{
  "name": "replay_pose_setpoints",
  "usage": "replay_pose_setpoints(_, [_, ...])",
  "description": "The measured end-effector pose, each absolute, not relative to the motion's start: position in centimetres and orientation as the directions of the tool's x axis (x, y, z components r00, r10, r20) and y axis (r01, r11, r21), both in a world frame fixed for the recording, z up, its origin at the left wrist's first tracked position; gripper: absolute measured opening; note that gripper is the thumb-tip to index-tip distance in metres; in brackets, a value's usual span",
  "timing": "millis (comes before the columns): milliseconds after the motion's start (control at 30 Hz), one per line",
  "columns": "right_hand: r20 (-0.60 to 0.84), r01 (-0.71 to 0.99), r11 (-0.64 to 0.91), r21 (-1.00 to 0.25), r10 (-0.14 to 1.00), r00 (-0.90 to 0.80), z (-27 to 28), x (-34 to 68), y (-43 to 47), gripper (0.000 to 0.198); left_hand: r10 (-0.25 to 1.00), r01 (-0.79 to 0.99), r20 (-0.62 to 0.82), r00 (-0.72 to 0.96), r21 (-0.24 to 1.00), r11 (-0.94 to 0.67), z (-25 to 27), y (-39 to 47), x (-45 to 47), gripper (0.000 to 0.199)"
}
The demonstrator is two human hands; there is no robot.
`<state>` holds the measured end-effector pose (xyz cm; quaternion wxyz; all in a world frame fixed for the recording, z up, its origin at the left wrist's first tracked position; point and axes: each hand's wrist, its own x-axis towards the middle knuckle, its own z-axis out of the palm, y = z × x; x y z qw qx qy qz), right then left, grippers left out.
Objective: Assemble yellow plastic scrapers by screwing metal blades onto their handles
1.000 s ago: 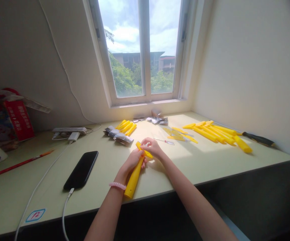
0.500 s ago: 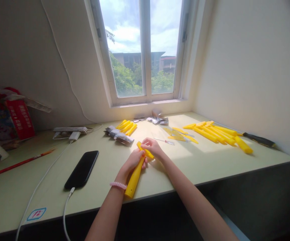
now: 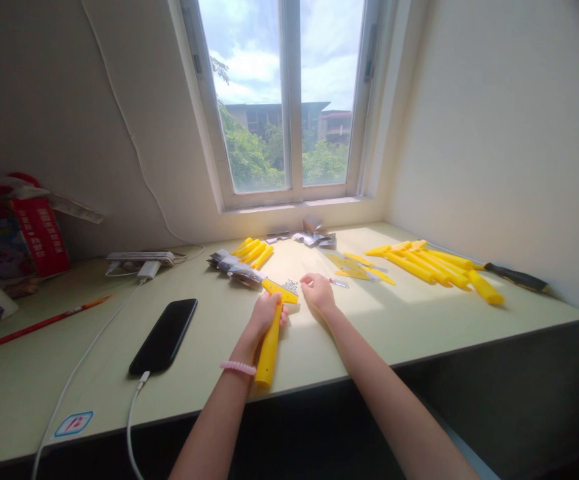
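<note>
On the desk (image 3: pixel 419 327), yellow scraper (image 3: pixel 271 337) within the left hand (image 3: pixel 265 312).

Yellow tool handle (image 3: pixel 269 343) in the left hand (image 3: pixel 264 312), whose wrist bears a pale pink coiled band (image 3: pixel 238 367). Desk (image 3: pixel 419 320): pale yellow-green top. Black phone (image 3: pixel 164 335) with white cable (image 3: pixel 132 413) near the front edge. Yellow handles in a row (image 3: pixel 434 267) toward the right edge, beside a black-handled tool (image 3: pixel 517 277). Red-orange pencil (image 3: pixel 37 327) and red box (image 3: pixel 39 237) at the left end. Blue-bordered white sticker with red numerals (image 3: pixel 73 423) at the front left corner.
</note>
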<state>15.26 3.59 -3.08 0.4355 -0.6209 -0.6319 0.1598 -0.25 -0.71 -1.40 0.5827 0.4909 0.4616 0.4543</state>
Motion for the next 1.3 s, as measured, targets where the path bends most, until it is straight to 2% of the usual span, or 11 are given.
replay_pose_setpoints(167, [0.403,0.769,0.306,-0.561,0.912,-0.068,-3.06,14.8,3.35,0.022,0.989,-0.083,-0.101,0.107,0.99,0.11,-1.61,-0.46,-0.34,0.011])
replay_pose_setpoints(267, [0.42,0.799,0.326,-0.506,0.902,-0.101,-2.95,14.45,3.35,0.024,0.986,-0.094,-0.121,0.117,0.987,0.132,-1.64,-0.4,-0.25,0.014])
replay_pose_setpoints(1067, [0.377,0.754,0.206,-0.624,0.924,0.061,-3.04,14.76,3.86,0.011,0.98,-0.096,-0.104,0.172,0.988,0.122,-1.61,-0.58,-0.24,0.012])
replay_pose_setpoints(1300, [0.342,0.798,0.132,-0.588,0.935,0.097,-2.81,14.81,3.29,0.008,0.979,-0.087,-0.109,0.172,0.988,0.125,-1.7,-0.46,-0.23,0.015])
